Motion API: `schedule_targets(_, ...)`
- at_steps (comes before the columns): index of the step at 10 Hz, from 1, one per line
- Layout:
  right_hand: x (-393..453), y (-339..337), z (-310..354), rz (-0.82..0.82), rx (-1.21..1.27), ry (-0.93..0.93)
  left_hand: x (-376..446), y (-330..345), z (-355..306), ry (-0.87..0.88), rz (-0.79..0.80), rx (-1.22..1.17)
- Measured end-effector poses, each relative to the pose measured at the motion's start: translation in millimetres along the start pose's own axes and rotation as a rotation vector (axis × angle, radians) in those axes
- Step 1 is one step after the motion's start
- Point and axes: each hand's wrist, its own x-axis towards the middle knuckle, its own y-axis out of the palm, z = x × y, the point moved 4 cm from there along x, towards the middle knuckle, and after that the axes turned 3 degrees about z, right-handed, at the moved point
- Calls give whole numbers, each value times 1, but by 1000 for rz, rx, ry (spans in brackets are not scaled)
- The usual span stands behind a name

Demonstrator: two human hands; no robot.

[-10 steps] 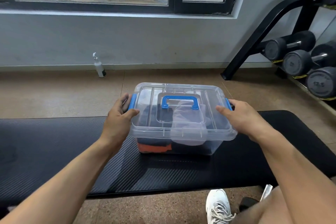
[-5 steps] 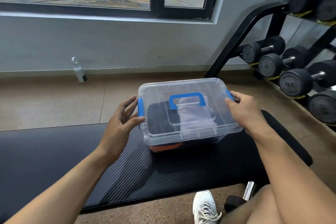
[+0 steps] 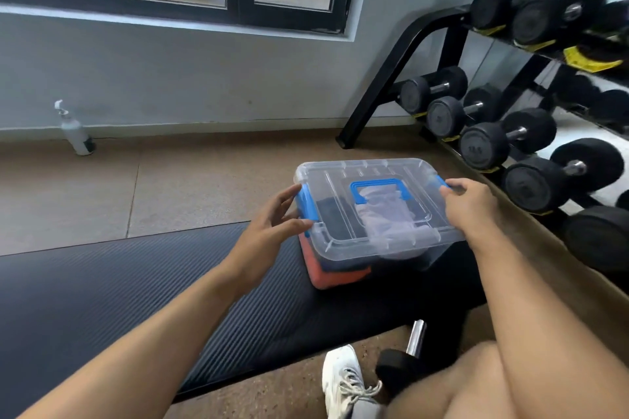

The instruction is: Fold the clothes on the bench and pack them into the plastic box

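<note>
Clear plastic box (image 3: 377, 214), lid on, sits on the bench (image 3: 102, 289) at its right end. Right hand (image 3: 471, 207) grips its right blue latch; left hand (image 3: 269, 231), fingers spread, touches the left latch. Folded clothes (image 3: 391, 218) inside.

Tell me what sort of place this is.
Most likely a gym or home workout room: a black dumbbell rack loaded with dumbbells stands by the wall, and the plastic box rests on a padded bench.
</note>
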Motion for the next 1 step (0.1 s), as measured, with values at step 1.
schedule_targets(1,4,-3,5,-44,-47,-29,1,-5,0,-20,-41,-2)
